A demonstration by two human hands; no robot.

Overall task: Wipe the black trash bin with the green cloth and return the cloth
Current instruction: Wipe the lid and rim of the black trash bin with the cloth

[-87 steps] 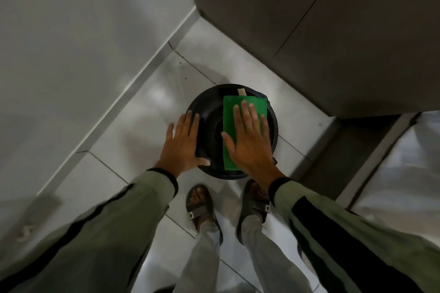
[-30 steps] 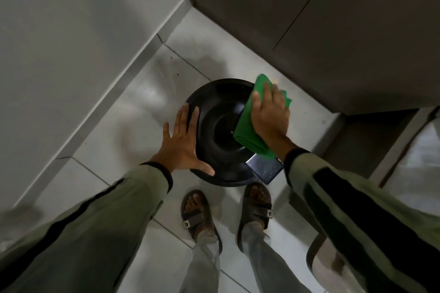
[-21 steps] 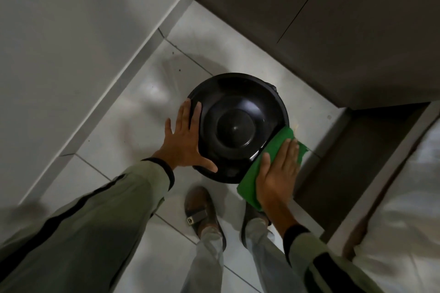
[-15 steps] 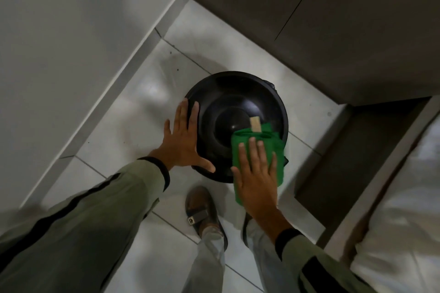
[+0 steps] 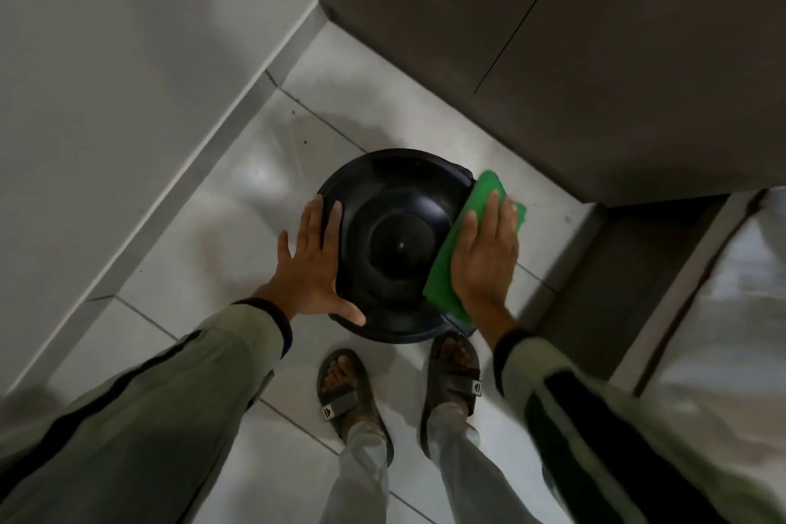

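A round black trash bin point(image 5: 395, 242) with a domed lid stands on the tiled floor just in front of my feet. My left hand point(image 5: 312, 268) lies flat with spread fingers against the bin's left rim, steadying it. A green cloth point(image 5: 448, 268) hangs over the bin's right side. My right hand point(image 5: 489, 251) presses flat on that cloth, fingers pointing away from me, covering most of its middle. The bin's right wall is hidden under the cloth and hand.
A grey wall with a skirting board point(image 5: 204, 170) runs along the left. A dark cabinet point(image 5: 574, 34) stands close behind and to the right of the bin. My two sandalled feet point(image 5: 348, 391) are right below the bin. A pale sheet-like surface point(image 5: 731, 311) lies far right.
My right hand has slid the cloth from the bin's near-right front edge round to its right side and farther back. The left hand has stayed on the left rim.
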